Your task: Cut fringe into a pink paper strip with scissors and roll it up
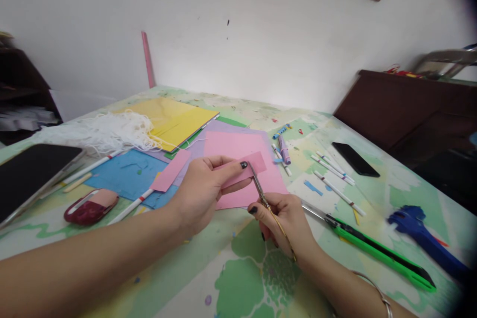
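Note:
My left hand [203,191] pinches a small strip of pink paper [256,161] between thumb and fingers, held above the table. Closed around the gold handles of a pair of scissors [260,190], my right hand [286,218] brings the blades against the strip beside my left thumb. Whether the blades are parted is too small to tell. Beneath both hands lies a larger pink sheet [238,144] on a lilac sheet. Another pink strip [172,171] rests left of my left hand, across a white stick. A green box cutter [380,251] lies just right of my right hand.
White yarn [100,131] is heaped at the left near yellow sheets [179,121]. A blue sheet [128,171], a maroon case [91,206] and a dark tablet [33,174] lie left. Rightward are white sticks [339,193], a black phone [356,159] and a blue tool [425,238].

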### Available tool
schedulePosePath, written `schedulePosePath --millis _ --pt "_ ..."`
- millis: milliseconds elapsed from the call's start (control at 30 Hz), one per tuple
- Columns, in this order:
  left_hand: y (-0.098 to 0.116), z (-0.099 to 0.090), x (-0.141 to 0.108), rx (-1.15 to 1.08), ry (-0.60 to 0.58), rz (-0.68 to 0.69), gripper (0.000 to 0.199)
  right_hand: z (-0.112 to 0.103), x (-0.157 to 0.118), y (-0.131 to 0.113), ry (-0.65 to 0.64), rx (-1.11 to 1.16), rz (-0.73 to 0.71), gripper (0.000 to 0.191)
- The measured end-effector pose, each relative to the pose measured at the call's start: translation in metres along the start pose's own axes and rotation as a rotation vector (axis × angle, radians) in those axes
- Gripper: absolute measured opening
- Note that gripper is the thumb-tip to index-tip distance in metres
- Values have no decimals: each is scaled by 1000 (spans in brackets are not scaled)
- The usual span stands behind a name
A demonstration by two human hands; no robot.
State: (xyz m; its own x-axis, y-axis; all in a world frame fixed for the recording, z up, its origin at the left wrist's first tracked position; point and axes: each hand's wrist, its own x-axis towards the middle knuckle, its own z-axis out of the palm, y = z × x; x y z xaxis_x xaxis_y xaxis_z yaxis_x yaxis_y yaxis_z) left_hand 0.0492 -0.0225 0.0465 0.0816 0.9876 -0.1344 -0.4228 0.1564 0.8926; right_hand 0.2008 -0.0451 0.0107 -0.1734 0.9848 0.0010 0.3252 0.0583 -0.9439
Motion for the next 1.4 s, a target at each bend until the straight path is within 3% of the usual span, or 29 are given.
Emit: schedulePosePath --millis 533,1033,1400 --pt "-1 0 2 -11 -1 15 13 -1 0 -2 8 2 -3 50" --pt "0 -1 0 -17 -30 -13 11 -1 -3 9 -94 58 -88 53" --pt "0 0 2 -16 -11 -12 11 -1 -3 12 -90 64 -77 52"
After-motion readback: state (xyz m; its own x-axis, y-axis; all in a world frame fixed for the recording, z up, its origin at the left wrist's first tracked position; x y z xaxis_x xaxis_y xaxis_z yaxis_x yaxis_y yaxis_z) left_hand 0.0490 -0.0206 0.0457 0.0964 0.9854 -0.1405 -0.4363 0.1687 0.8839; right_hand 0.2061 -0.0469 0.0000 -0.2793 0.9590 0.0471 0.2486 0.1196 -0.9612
